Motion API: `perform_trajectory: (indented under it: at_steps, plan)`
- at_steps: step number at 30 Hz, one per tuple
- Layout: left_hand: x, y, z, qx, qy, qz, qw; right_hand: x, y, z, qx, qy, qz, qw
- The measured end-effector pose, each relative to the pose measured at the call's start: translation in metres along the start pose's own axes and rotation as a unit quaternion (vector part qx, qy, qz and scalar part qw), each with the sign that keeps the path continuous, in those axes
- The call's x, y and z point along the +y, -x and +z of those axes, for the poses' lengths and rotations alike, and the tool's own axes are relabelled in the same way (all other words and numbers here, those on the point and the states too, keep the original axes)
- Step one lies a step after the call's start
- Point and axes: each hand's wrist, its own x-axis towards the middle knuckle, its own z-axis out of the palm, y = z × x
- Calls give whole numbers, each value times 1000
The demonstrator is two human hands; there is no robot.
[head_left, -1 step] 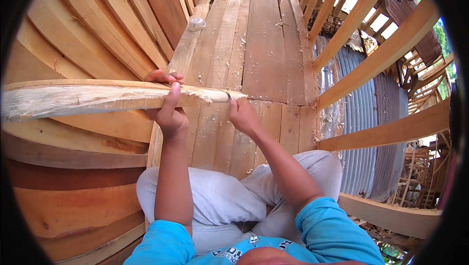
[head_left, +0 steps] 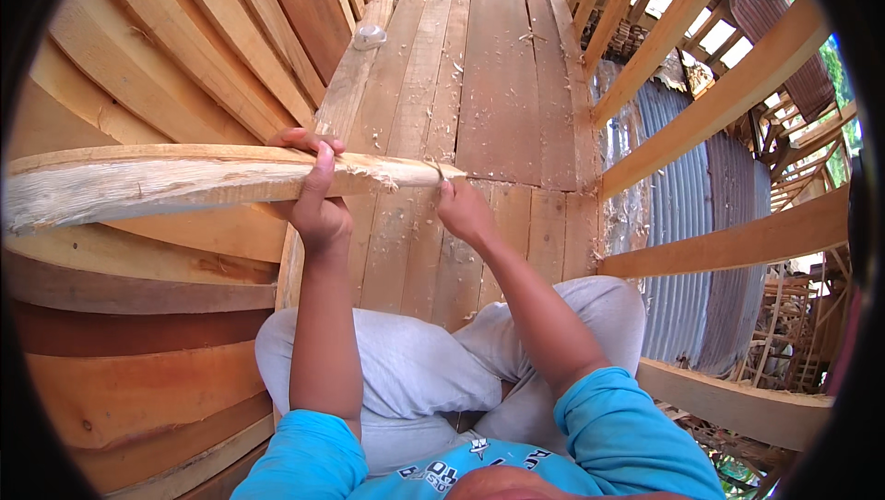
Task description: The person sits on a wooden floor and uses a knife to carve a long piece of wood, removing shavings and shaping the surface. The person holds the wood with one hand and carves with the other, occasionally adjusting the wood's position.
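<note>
A long curved wooden beam, rough and pale along its near face, crosses in front of me from the left and tapers toward the right. My left hand grips it near the middle, thumb on the near side and fingers over the far edge. At the tapered end, my right hand is closed around a small tool whose handle its fingers hide. Only a thin dark blade shows, lying against the wood. Frayed splinters stand out along the beam's lower edge between the hands.
I sit cross-legged on a plank floor strewn with shavings. A clear rounded object lies farther ahead. Curved planks wall the left side. On the right, upright timbers stand before corrugated metal sheets.
My right hand and the blade have shifted slightly toward the beam's far side at the tip. The beam sits marginally higher in view; both grips stay the same.
</note>
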Motion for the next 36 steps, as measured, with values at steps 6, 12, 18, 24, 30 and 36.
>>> perform_trajectory:
  at_steps: [6, 12, 18, 24, 30, 36]
  plan:
    - [-10, -1, -29, 0, 12, 35, 999, -49, 26, -6, -100, -11, -46, 994]
    - [-12, -3, -7, -30, 35, 27, 999, 45, -14, 12, 53, -25, 57, 997]
    - [-10, 0, -17, 32, 2, 34, 999, -58, 27, -9, -83, -53, -60, 993]
    - [-10, 3, 5, 75, 22, 12, 997, 26, -11, 9, 21, -67, 44, 997]
    - [-7, 2, -2, 136, -38, 27, 990, -70, 39, -18, -97, -70, -48, 992]
    - [-6, 3, 11, 108, -13, 23, 994, 18, -15, 7, -16, -62, 49, 997]
